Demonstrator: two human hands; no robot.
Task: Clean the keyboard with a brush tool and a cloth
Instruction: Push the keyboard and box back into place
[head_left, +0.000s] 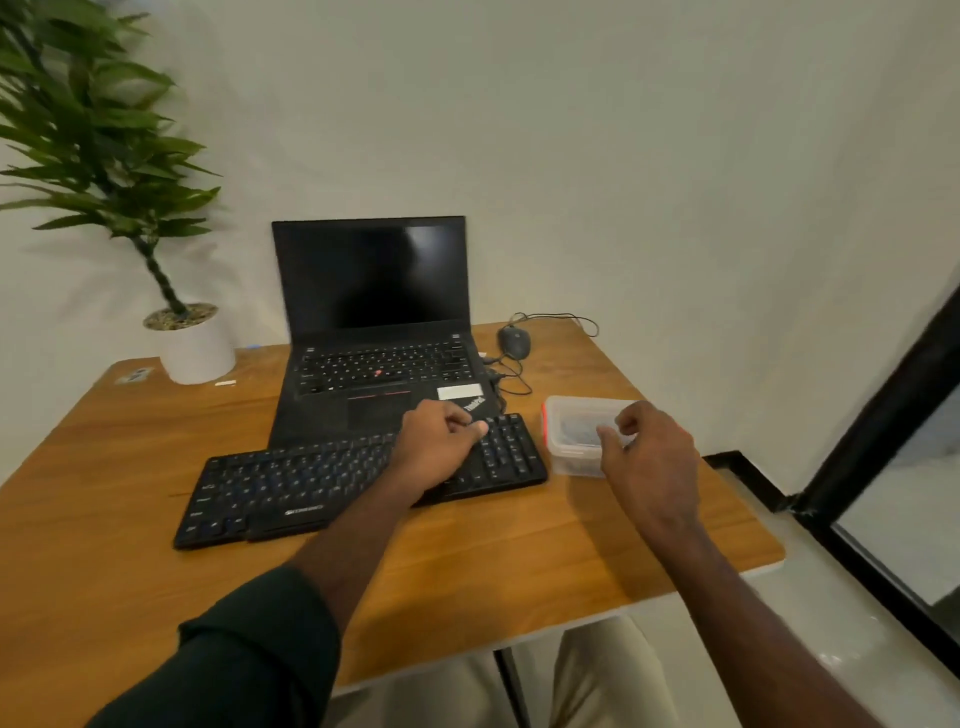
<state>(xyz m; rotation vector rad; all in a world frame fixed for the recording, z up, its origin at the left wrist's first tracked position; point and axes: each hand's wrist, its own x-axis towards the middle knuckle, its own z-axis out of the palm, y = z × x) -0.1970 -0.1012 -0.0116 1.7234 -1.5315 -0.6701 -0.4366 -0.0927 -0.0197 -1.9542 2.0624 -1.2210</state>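
Observation:
A black external keyboard (291, 488) lies slanted on the wooden table (156, 582), in front of an open laptop. My left hand (439, 447) hovers over the keyboard's right part, fingers curled loosely, with nothing visibly in it. To the right, my right hand (652, 457) is held just in front of a clear plastic container (569, 431) with a red-edged lid; its fingers are apart and empty. Something dark lies inside the container, too blurred to name. No brush or cloth shows in the open.
The black laptop (374, 332), screen dark, stands behind the keyboard. A wired mouse (514, 340) and its cable lie at the back right. A potted plant in a white pot (200, 351) stands at the back left. The table edge runs close on the right.

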